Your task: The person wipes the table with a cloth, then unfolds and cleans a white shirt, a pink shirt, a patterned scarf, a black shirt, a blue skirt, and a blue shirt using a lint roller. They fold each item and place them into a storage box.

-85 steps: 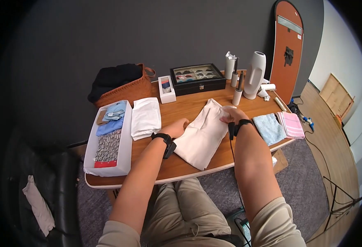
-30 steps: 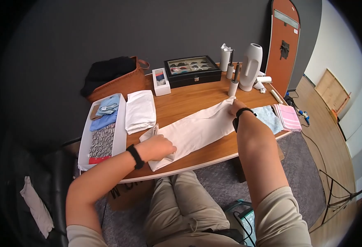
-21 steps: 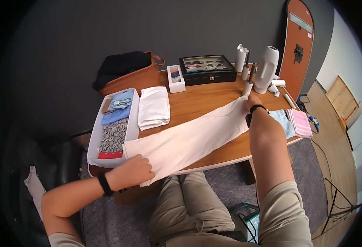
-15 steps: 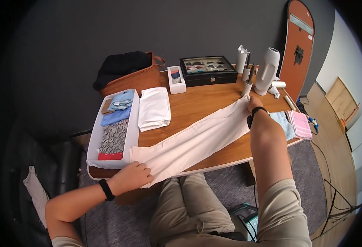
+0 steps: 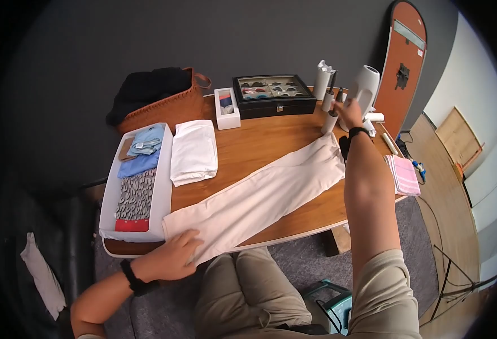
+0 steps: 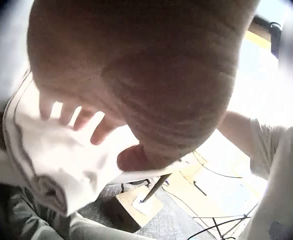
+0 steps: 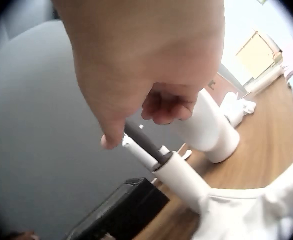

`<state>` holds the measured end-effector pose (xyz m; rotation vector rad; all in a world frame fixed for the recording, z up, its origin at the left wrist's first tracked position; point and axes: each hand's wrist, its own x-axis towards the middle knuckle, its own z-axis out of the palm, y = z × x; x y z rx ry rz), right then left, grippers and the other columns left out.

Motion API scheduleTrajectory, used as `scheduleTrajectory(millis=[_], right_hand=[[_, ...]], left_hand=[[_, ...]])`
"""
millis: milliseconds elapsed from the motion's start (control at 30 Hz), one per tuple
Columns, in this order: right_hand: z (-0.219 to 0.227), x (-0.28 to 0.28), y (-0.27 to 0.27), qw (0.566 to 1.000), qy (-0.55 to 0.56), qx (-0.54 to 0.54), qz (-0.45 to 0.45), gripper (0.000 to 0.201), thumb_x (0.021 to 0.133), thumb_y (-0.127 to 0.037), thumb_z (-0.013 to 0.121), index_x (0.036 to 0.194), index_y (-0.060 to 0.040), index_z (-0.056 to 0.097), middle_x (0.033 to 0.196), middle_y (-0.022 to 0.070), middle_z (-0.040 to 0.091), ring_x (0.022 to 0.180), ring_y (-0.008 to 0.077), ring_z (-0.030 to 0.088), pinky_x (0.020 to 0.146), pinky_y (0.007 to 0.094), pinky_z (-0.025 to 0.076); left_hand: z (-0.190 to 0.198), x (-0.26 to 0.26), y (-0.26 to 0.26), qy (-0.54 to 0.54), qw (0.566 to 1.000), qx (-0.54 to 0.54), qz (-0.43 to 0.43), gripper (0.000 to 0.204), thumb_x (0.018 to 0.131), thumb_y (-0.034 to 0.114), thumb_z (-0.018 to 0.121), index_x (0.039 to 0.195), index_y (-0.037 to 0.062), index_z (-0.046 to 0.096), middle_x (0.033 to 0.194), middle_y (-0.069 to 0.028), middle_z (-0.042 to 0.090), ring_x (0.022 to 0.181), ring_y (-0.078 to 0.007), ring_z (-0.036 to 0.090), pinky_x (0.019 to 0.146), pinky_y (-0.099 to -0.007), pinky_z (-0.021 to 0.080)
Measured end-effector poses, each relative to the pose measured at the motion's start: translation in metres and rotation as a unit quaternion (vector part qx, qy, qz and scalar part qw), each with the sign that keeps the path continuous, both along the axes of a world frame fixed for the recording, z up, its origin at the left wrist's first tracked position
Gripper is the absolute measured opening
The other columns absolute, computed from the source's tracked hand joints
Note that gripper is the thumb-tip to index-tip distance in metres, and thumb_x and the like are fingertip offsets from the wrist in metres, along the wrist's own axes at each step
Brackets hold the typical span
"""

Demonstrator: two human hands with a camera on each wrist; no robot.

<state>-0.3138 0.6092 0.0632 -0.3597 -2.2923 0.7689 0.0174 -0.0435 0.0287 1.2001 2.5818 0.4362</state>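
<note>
A cream folded garment (image 5: 259,195) lies stretched diagonally across the table, its left end over the front edge. My left hand (image 5: 172,255) rests on that end; in the left wrist view its fingers (image 6: 102,129) lie spread on the cloth. Beyond the garment's far right end, my right hand (image 5: 350,114) is at a lint roller (image 5: 329,123), which stands upright with a white roll below and a dark handle above. In the right wrist view the thumb is straight beside the dark handle (image 7: 144,144), and the other fingers are loosely bent on the far side.
A white box (image 5: 165,206) of folded clothes and a folded white cloth (image 5: 194,152) are at left. Behind stand a brown basket (image 5: 161,110), a small white box (image 5: 227,116) and a black glasses case (image 5: 276,107). A white vase (image 5: 367,85) and a pink towel (image 5: 402,175) are at right.
Both hands spread the garment out lengthwise. Then my right hand let go of its right end and moved up and away to the lint roller. My left hand stayed on the left end, its fingers straighter now.
</note>
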Motion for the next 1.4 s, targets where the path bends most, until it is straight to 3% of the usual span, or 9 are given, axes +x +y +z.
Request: scheduleTrajectory(millis=[67,100,333,433,600,833,933,1133,1400], right_hand=[[0.017,-0.014,-0.013,0.994,0.006,-0.106,0.0,0.075,0.09,-0.049,0.088,0.132,0.0087,0.065,0.082,0.0117,0.072,0.066,0.0227,0.072,0.057,0.0369,0.056],[0.022,-0.019,-0.021,0.982,0.026,-0.179,0.054,0.052,0.098,-0.042,0.081,0.123,0.0026,0.069,0.066,0.0032,0.063,0.046,0.0119,0.058,0.039,0.0301,0.041],[0.029,-0.025,-0.038,0.964,0.002,-0.24,0.113,0.037,0.108,-0.042,0.066,0.095,-0.0069,0.063,0.055,0.0024,0.054,0.037,0.0141,0.05,0.033,0.0313,0.034],[0.04,-0.007,-0.028,0.93,-0.193,-0.275,0.152,0.047,0.107,-0.045,0.067,0.083,-0.0045,0.066,0.052,0.0063,0.058,0.039,0.0168,0.057,0.033,0.033,0.036],[0.046,0.081,-0.086,0.953,-0.078,-0.193,0.219,0.034,0.108,-0.036,0.068,0.108,-0.0025,0.073,0.071,0.0019,0.066,0.057,0.0095,0.06,0.052,0.0272,0.046],[-0.028,0.284,-0.267,0.933,-0.025,-0.187,0.306,0.024,0.115,-0.014,0.053,0.099,-0.0016,0.065,0.086,0.0001,0.053,0.078,0.0116,0.049,0.07,0.0275,0.04],[-0.057,0.334,-0.328,0.906,-0.026,0.086,0.415,0.022,0.107,-0.003,0.056,0.125,0.0013,0.068,0.096,0.0142,0.06,0.085,0.029,0.059,0.077,0.0393,0.05],[-0.093,0.363,-0.408,0.866,-0.074,0.094,0.485,0.059,0.098,-0.001,0.068,0.152,0.0127,0.049,0.101,0.0253,0.062,0.085,0.0429,0.063,0.073,0.048,0.054],[-0.102,0.36,-0.436,0.848,-0.055,0.206,0.485,0.065,0.094,-0.002,0.069,0.153,0.0152,0.047,0.095,0.0221,0.06,0.081,0.0385,0.061,0.073,0.0476,0.054]], left_hand=[[-0.017,0.001,0.008,-0.003,0.998,0.047,0.052,0.067,0.097,0.03,0.072,0.15,-0.0056,0.052,0.159,-0.0322,0.044,0.151,-0.0508,0.04,0.128,-0.0547,0.032],[-0.033,0.003,0.01,0.08,0.993,0.032,0.079,0.069,0.101,0.038,0.068,0.154,-0.003,0.051,0.161,-0.0312,0.043,0.153,-0.05,0.039,0.128,-0.0564,0.03],[-0.048,0.005,0.012,0.193,0.973,0.044,0.121,0.075,0.104,0.051,0.064,0.159,0.0035,0.05,0.166,-0.0293,0.041,0.156,-0.0483,0.036,0.128,-0.0602,0.026],[-0.051,-0.008,0.013,0.201,0.972,0.067,0.106,0.074,0.104,0.053,0.063,0.16,0.0063,0.051,0.167,-0.026,0.043,0.156,-0.046,0.037,0.129,-0.0579,0.027],[-0.075,-0.038,0.041,0.233,0.962,0.123,0.073,0.073,0.102,0.058,0.063,0.159,0.013,0.055,0.165,-0.02,0.047,0.154,-0.0392,0.042,0.128,-0.0544,0.027],[-0.081,-0.036,0.058,0.241,0.939,0.171,0.175,0.072,0.098,0.056,0.068,0.152,0.009,0.06,0.159,-0.018,0.054,0.152,-0.0364,0.044,0.127,-0.0541,0.03],[-0.079,-0.008,0.042,0.202,0.93,0.196,0.238,0.07,0.097,0.049,0.072,0.148,0.0027,0.06,0.156,-0.0193,0.055,0.151,-0.0383,0.044,0.127,-0.0549,0.031],[-0.082,0.018,0.023,0.217,0.838,0.312,0.391,0.031,0.095,0.003,0.064,0.124,-0.0072,0.07,0.14,-0.02,0.067,0.137,-0.0371,0.061,0.114,-0.0449,0.051],[-0.093,0.016,0.029,0.28,0.822,0.263,0.421,0.03,0.087,0.003,0.066,0.115,-0.005,0.072,0.131,-0.0158,0.07,0.133,-0.0322,0.064,0.109,-0.0425,0.055]])
